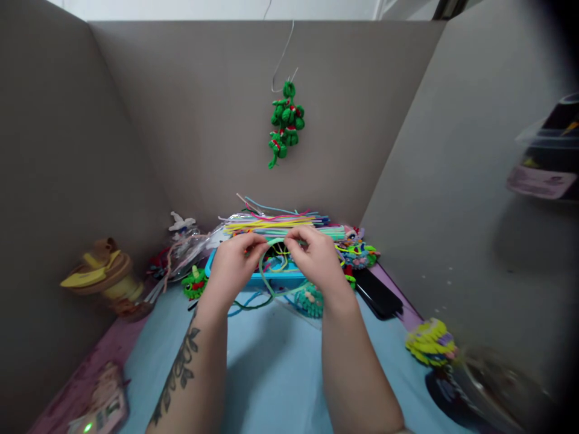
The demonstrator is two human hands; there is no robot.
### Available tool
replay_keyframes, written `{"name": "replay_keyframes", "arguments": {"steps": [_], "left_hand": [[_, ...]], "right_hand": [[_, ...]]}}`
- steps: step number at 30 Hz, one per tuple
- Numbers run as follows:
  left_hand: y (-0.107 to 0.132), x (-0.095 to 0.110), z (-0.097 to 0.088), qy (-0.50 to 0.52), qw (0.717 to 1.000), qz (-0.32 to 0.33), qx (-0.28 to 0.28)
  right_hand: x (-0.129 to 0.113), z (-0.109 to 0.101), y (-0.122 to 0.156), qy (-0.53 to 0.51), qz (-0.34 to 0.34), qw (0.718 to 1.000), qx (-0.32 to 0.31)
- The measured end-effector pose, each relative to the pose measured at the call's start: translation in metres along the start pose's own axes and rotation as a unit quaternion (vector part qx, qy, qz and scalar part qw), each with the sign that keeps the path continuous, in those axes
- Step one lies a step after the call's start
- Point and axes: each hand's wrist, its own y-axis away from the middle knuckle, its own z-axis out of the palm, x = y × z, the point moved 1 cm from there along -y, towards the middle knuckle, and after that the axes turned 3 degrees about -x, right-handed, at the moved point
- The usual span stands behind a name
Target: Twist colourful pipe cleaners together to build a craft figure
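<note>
A pale green pipe cleaner (275, 241) is stretched between my two hands above the table, and its length loops down below them. My left hand (235, 262) pinches it between thumb and fingertips. A short gap to the right, my right hand (315, 258) pinches the same pipe cleaner. Just beyond and beneath them stands a blue tray (283, 280) with loose coloured stems in it, partly hidden by my hands. A turquoise fuzzy piece (310, 300) lies beside my right wrist. Dark green and blue stems (251, 306) curl on the table in front of the tray.
Behind the tray lies a heap of coloured pipe cleaners (275, 224). Green figures (286, 120) hang from a wire on the back panel. A black phone (377, 294) and a yellow fuzzy piece (432, 342) lie to the right. A tan and yellow container (113, 274) stands left.
</note>
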Motion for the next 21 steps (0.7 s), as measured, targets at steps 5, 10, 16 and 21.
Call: {"name": "replay_keyframes", "arguments": {"steps": [5, 10, 16, 21], "left_hand": [[-0.0002, 0.0035, -0.0016, -0.019, 0.999, 0.026, 0.013], [-0.0007, 0.0059, 0.0, -0.015, 0.999, 0.048, 0.02], [0.0, 0.004, 0.0049, 0.006, 0.999, 0.036, 0.025], [-0.0009, 0.0029, 0.0081, 0.062, 0.998, -0.005, 0.029]], "right_hand": [[0.0007, 0.0004, 0.0002, -0.018, 0.003, 1.0, -0.023], [0.0004, 0.0004, 0.0002, -0.024, 0.001, 0.999, -0.046], [0.0008, 0.0028, -0.0006, -0.03, 0.014, 0.998, -0.056], [0.001, 0.0039, -0.0015, -0.043, 0.037, 0.996, -0.071]]}}
